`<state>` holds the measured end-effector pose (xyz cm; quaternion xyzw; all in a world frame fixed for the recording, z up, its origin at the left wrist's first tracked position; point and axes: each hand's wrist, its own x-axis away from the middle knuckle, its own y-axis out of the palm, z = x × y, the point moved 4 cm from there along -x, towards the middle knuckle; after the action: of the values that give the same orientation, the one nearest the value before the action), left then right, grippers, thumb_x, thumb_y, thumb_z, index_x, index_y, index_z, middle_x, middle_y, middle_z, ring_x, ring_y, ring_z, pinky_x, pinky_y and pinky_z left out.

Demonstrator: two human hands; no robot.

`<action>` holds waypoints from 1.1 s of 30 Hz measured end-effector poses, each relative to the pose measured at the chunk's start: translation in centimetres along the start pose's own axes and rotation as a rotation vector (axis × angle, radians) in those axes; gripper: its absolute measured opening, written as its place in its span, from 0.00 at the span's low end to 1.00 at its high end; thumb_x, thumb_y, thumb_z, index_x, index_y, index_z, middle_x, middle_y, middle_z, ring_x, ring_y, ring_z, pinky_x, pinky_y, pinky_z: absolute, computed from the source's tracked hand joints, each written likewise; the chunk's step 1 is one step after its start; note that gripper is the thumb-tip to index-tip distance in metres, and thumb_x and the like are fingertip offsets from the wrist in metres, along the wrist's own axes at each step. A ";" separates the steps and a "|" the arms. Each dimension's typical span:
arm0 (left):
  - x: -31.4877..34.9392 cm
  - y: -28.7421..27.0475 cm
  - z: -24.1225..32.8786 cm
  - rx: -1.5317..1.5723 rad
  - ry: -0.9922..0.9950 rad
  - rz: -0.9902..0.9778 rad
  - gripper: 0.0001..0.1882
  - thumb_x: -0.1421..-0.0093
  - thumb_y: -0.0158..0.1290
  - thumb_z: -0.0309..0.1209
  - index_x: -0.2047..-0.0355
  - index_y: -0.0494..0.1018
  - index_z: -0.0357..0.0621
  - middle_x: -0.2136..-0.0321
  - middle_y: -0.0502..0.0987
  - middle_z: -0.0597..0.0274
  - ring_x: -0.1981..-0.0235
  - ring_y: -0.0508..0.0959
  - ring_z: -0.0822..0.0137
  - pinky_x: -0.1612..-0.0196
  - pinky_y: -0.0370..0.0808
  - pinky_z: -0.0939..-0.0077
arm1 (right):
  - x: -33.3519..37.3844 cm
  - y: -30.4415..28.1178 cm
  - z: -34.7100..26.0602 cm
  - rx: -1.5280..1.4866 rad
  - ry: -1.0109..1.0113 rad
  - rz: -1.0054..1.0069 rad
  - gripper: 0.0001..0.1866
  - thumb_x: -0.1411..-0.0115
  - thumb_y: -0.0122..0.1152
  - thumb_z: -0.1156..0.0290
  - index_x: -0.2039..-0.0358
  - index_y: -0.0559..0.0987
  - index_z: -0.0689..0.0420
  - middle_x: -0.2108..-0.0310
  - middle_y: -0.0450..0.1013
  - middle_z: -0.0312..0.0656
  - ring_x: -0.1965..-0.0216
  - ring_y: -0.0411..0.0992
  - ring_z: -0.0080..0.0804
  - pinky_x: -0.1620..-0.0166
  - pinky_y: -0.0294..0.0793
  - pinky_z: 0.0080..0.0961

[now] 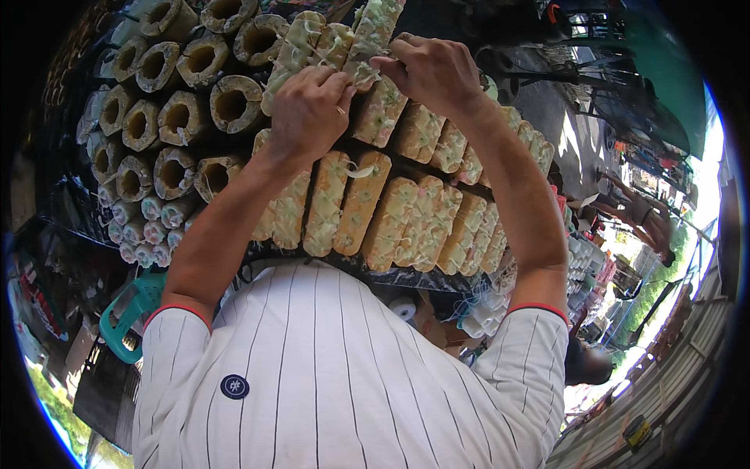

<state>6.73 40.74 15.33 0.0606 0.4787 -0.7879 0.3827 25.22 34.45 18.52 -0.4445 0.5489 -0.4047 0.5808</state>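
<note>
Both my hands are at the far side of the table, over tan, round-ended blocks strewn with pale green and whitish petal-like bits. My left hand (pixel 311 109) is closed, its fingertips pressed together beside a pale green clump (pixel 362 73); what it pinches is too small to make out. Just right of the clump, my right hand (pixel 437 72) has its thumb and fingers pinched at the edge of a tall covered block (pixel 375 30). Its fingers hide whatever is between them. Below my hands, another block (pixel 363 205) shows more bare tan surface than its neighbours.
Thick hollow tan tubes (pixel 184 123) stand in rows at the left, with white-wrapped bundles (pixel 153 227) nearer me. More covered blocks (pixel 422 223) line the near edge. A green plastic chair (pixel 125 320) is at lower left. Another person (pixel 641 215) is far right.
</note>
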 end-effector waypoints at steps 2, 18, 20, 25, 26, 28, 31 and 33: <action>-0.1 -0.3 0.0 0.064 -0.020 -0.007 0.06 0.41 0.66 0.29 0.66 0.81 0.41 0.68 0.82 0.56 0.64 0.84 0.53 0.59 0.81 0.60 | -0.1 -0.2 0.6 0.016 -0.074 -0.037 0.24 0.32 0.65 0.46 0.74 0.78 0.54 0.78 0.76 0.39 0.75 0.80 0.43 0.72 0.80 0.38; -1.2 1.3 0.3 0.045 -0.080 -0.033 0.07 0.45 0.60 0.20 0.65 0.81 0.39 0.68 0.82 0.53 0.64 0.83 0.48 0.59 0.79 0.53 | 4.2 -2.5 1.1 -0.393 0.537 -0.127 0.16 0.35 0.70 0.55 0.57 0.86 0.55 0.65 0.81 0.42 0.63 0.82 0.42 0.59 0.81 0.42; -1.4 1.1 0.5 0.056 -0.083 -0.074 0.07 0.42 0.62 0.19 0.62 0.81 0.39 0.66 0.82 0.53 0.64 0.83 0.47 0.60 0.78 0.54 | 3.2 -0.8 0.8 -0.357 0.283 -0.009 0.18 0.38 0.73 0.60 0.52 0.86 0.54 0.59 0.81 0.41 0.57 0.81 0.43 0.55 0.80 0.42; -0.3 0.4 -0.3 0.131 0.033 -0.123 0.11 0.43 0.60 0.16 0.59 0.79 0.38 0.66 0.81 0.52 0.63 0.82 0.47 0.59 0.78 0.54 | 1.3 0.7 0.0 -0.400 0.245 -0.139 0.18 0.43 0.74 0.69 0.52 0.86 0.54 0.54 0.80 0.39 0.53 0.80 0.45 0.52 0.81 0.40; -0.1 0.2 -0.4 0.133 0.041 -0.116 0.13 0.43 0.60 0.16 0.58 0.79 0.38 0.66 0.81 0.53 0.63 0.82 0.48 0.59 0.78 0.54 | 1.2 0.8 -0.2 -0.398 0.247 -0.144 0.17 0.43 0.74 0.70 0.52 0.86 0.54 0.55 0.80 0.39 0.53 0.80 0.46 0.52 0.81 0.40; 0.4 0.1 -0.5 0.162 -0.004 -0.083 0.14 0.46 0.59 0.17 0.58 0.79 0.39 0.66 0.80 0.52 0.60 0.81 0.47 0.55 0.77 0.55 | 1.3 0.8 -0.6 -0.360 0.202 -0.063 0.13 0.42 0.74 0.70 0.57 0.85 0.58 0.58 0.79 0.41 0.57 0.81 0.47 0.54 0.80 0.40; 0.5 0.1 0.0 0.104 -0.007 -0.059 0.14 0.47 0.58 0.18 0.59 0.80 0.39 0.65 0.80 0.52 0.59 0.81 0.48 0.53 0.77 0.55 | 1.7 0.5 -1.3 -0.304 0.193 -0.076 0.10 0.41 0.73 0.70 0.61 0.85 0.60 0.59 0.79 0.42 0.59 0.81 0.47 0.57 0.80 0.39; 0.1 0.2 0.3 0.064 0.026 -0.077 0.13 0.47 0.58 0.18 0.60 0.80 0.39 0.65 0.81 0.53 0.58 0.81 0.48 0.53 0.78 0.55 | 2.2 0.5 -1.3 -0.302 0.209 -0.075 0.09 0.39 0.72 0.69 0.61 0.85 0.60 0.59 0.79 0.43 0.61 0.81 0.47 0.60 0.79 0.38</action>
<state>6.92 40.43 15.28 0.0647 0.4602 -0.8161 0.3436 24.05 32.38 17.44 -0.5022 0.6438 -0.3832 0.4318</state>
